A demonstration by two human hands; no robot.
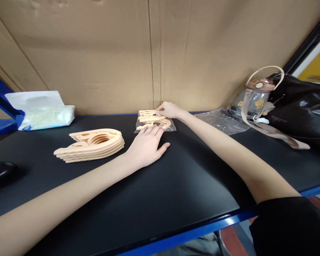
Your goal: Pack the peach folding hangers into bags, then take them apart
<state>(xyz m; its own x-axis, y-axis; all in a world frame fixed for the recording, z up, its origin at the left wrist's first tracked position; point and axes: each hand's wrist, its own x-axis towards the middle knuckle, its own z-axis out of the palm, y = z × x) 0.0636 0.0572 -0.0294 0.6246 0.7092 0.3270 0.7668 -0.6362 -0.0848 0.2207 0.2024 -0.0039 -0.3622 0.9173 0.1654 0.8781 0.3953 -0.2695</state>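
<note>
A clear plastic bag (170, 125) with cream plastic pieces (149, 117) inside lies at the back middle of the black table, by the cardboard wall. My left hand (147, 145) rests its fingertips on the bag's near edge, thumb spread to the right, holding nothing. At the bag's upper right is my right hand (169, 109), its fingers bent down onto it; whether they pinch the plastic cannot be made out. Left of my left hand sits a stack of cream folding hangers (92, 145).
A tissue pack (46, 115) lies at the back left, a black rounded object (1, 172) at the left edge. To the right are a flat clear plastic bag (221, 121), a strapped water bottle (257, 101) and a black bag (301, 110). The table has a blue front edge (181, 233).
</note>
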